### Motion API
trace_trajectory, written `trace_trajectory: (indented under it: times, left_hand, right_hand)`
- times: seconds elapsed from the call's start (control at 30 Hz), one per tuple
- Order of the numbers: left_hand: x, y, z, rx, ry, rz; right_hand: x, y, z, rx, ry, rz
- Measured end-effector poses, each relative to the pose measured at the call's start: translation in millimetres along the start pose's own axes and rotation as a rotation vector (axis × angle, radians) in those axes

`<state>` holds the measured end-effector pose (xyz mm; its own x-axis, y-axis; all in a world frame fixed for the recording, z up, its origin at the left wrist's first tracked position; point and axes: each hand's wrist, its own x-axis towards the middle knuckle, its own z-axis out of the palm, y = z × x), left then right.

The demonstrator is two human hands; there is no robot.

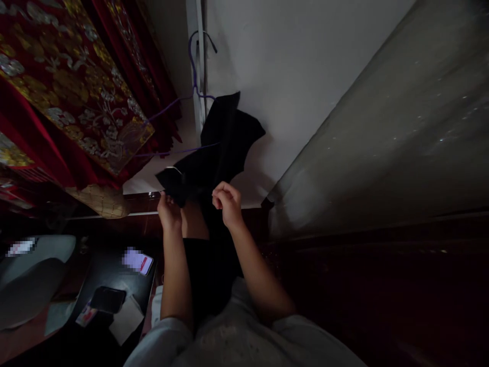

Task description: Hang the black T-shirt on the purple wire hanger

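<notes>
A black garment (233, 135) is draped over the right half of a thin purple hanger (194, 66) against the white wall. My left hand (170, 211) is closed, pinching the garment's lower left edge. Level with it, to the right, my right hand (228, 203) is also closed, its fingertips pressed together on the garment's lower edge. A pale curved line shows on the cloth near my left hand. Dim light hides the folds, so the garment's kind cannot be made out.
Red cloth with gold and silver embroidery (76, 81) hangs on the left. Below it stands a black table (103, 260) with a lit phone (138, 261), a dark phone-like object (108, 299) and white paper (127, 320). A large grey sheet-like surface (382, 137) slants along the right.
</notes>
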<state>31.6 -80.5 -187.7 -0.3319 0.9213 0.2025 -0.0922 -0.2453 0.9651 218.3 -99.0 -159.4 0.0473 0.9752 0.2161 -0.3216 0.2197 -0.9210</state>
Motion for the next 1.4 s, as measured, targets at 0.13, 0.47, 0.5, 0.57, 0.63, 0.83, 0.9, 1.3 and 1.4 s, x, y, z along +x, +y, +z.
trace_trajectory:
  times: [0.13, 0.47, 0.5, 0.57, 0.63, 0.83, 0.9, 1.3, 1.4]
  left_hand:
    - [-22, 2, 29.1, -0.061, 0.094, 0.023]
    - [-50, 56, 72.4, 0.204, -0.230, 0.566]
    - [-44, 54, 72.9, 0.186, -0.273, 0.545]
    - [-32, 47, 73.4, 0.194, -0.430, 0.446]
    - [-20, 42, 73.0, 0.299, -0.661, 0.318]
    - [2, 46, 56.6, 0.679, -1.243, 0.401]
    - [5, 55, 49.5, 0.689, -1.289, 0.460]
    - [35, 78, 68.6, 0.684, -1.129, 0.285]
    - [62, 81, 36.5, 0.855, -1.043, 0.326]
  right_hand:
    - [-2, 0, -19, -0.194, 0.088, -0.161]
    - [3, 4, -21, -0.241, -0.137, -0.083]
    - [6, -2, -23, -0.194, -0.114, -0.041]
    - [12, -22, -27, -0.109, -0.125, 0.013]
    - [21, -50, -32, -0.120, -0.225, -0.019]
    - [54, -121, -49, -0.446, -0.272, -0.406]
    - [63, -132, -52, -0.453, -0.181, -0.485]
    - [91, -150, -33, -0.527, -0.162, -0.527]
    - [122, -123, -52, -0.453, 0.012, -0.491]
